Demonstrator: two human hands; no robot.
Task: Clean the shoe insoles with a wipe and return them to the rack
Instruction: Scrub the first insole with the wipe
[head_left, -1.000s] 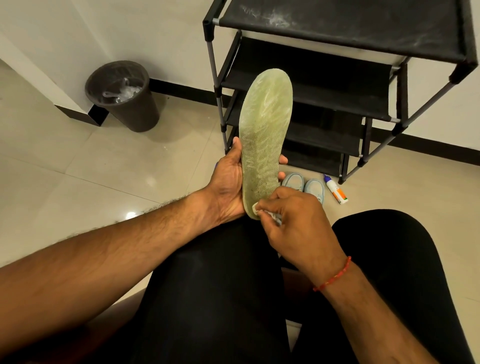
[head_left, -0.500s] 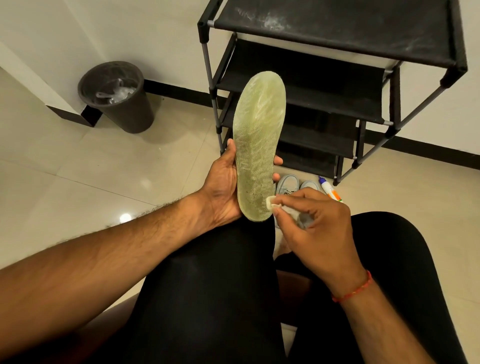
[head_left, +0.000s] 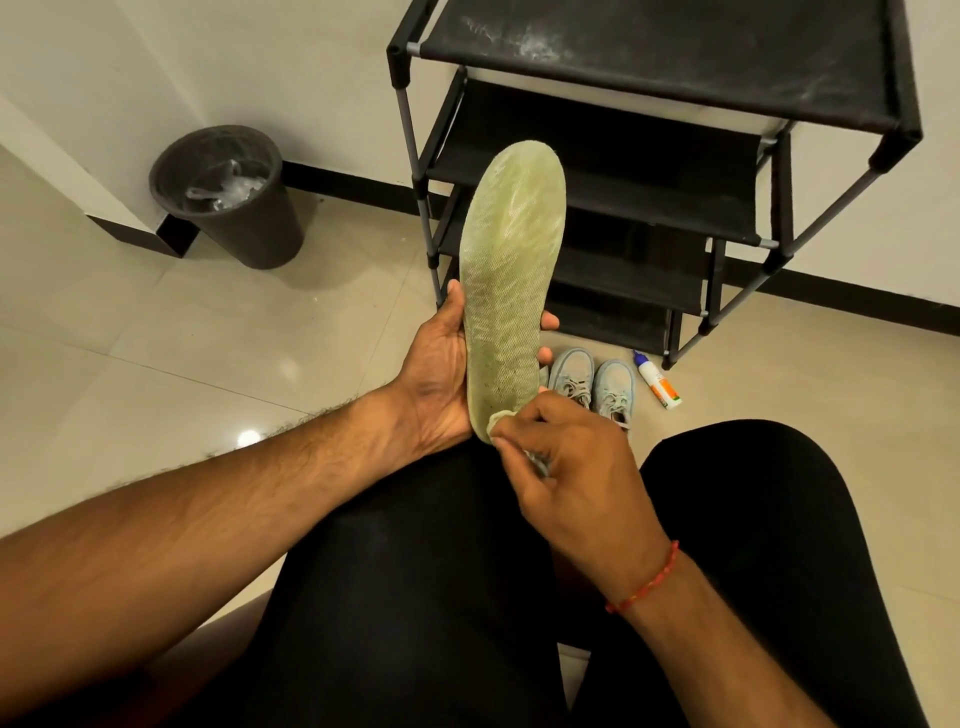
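Note:
A pale green mesh-textured insole stands upright over my lap, toe end up. My left hand grips its lower half, thumb on the left edge and fingertips showing past the right edge. My right hand pinches a small crumpled white wipe and presses it against the heel end of the insole. Behind the insole stands the black shoe rack with several fabric shelves; the shelves in view hold nothing.
A pair of small light blue shoes sits on the tiled floor in front of the rack, with a white bottle lying beside them. A dark waste bin stands at the left by the wall. My black-clad legs fill the foreground.
My right hand has slid the wipe from the right side of the heel back to the bottom left of the heel. The insole stays upright in my left hand.

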